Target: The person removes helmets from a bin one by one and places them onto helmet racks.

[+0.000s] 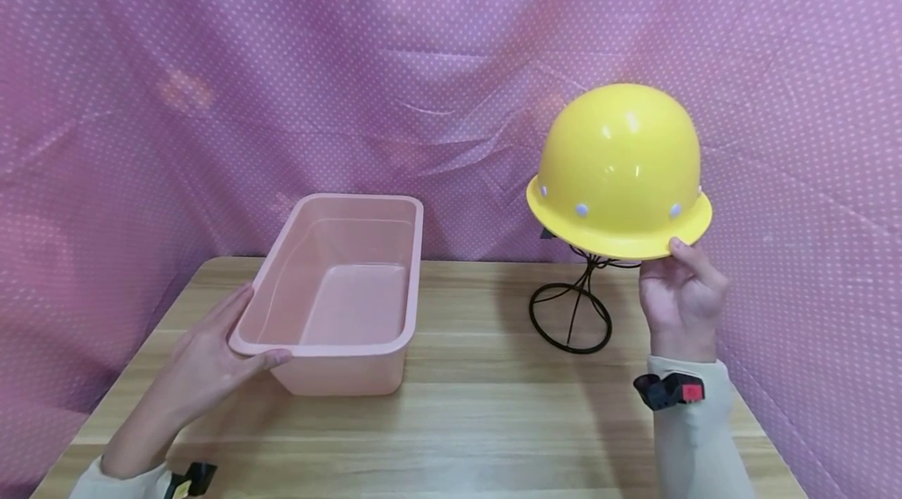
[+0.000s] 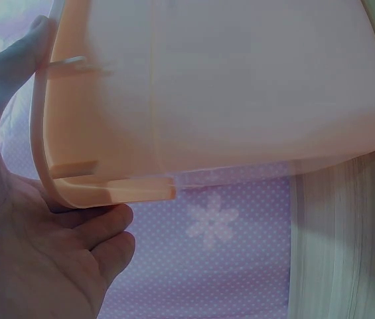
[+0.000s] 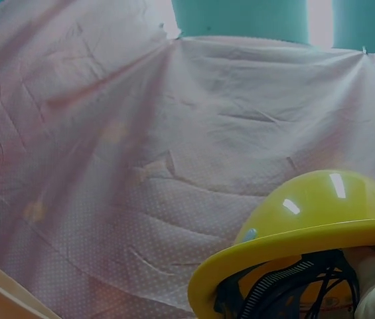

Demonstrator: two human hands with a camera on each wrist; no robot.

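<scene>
My left hand (image 1: 204, 362) grips the near left corner of a pink plastic basin (image 1: 327, 350) on the table, its thumb along the front rim. In the left wrist view, curled fingers (image 2: 111, 229) sit under the rim of the basin (image 2: 240, 86). On the right, my right hand (image 1: 683, 299) holds a yellow hard hat (image 1: 623, 162) by the brim, thumb on top and the other fingers underneath. The hat overlaps the top of a black wire stand (image 1: 590, 264). Dark inner straps (image 3: 280, 286) show beneath the hard hat (image 3: 326, 206) in the right wrist view.
The light wooden table (image 1: 465, 405) carries the basin and the stand's round base. Behind and along the sides hangs a pink dotted cloth (image 1: 451, 92). Both wrists wear small black camera mounts, the right one (image 1: 669, 391) with a red part.
</scene>
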